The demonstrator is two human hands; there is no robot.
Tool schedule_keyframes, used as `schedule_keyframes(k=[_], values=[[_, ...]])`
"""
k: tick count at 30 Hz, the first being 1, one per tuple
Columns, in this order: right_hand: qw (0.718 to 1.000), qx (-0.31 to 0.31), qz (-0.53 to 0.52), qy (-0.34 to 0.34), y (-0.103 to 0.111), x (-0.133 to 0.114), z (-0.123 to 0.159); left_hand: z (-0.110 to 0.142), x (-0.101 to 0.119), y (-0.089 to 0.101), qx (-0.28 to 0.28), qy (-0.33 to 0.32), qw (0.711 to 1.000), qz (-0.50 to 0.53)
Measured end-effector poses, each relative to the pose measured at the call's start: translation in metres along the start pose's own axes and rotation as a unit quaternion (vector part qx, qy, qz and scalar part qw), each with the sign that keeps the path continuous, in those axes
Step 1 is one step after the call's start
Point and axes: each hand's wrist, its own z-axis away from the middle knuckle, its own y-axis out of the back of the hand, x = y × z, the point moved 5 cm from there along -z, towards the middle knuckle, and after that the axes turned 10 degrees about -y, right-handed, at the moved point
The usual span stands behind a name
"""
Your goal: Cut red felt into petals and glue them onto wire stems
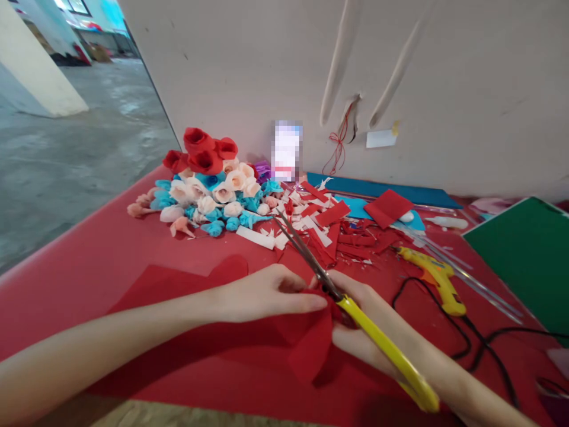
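Pinched between the thumb and fingers of my left hand [271, 293] is a piece of red crepe paper [311, 353], gathered near the fingertips and hanging in a rounded lobe. My right hand [362, 351] is closed at the other side of that paper. It also holds scissors [377, 339] with a yellow handle, lying across the hand with the blades pointing away to the upper left. Part of the right fingers is hidden behind the scissors and paper. Beneath my left forearm lies a larger sheet of red paper [155, 287].
Paper flowers [208, 198] in red, white, blue and pink are heaped at the back left. Red and white scraps [326, 222] lie beside them. A yellow glue gun [438, 276] with a black cord, a green board [528, 261] and a blurred upright screen [287, 151] are also on the table.
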Motion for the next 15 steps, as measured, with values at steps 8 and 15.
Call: schedule_keyframes(k=[8,15], values=[[0.999,0.033,0.023,0.014,0.000,-0.003,-0.003,0.000,0.014,-0.014,-0.060,-0.022,0.989,-0.134],[0.998,0.047,0.026,0.017,0.008,0.002,-0.004,0.005,0.021,-0.018,-0.079,-0.041,0.992,-0.084]])
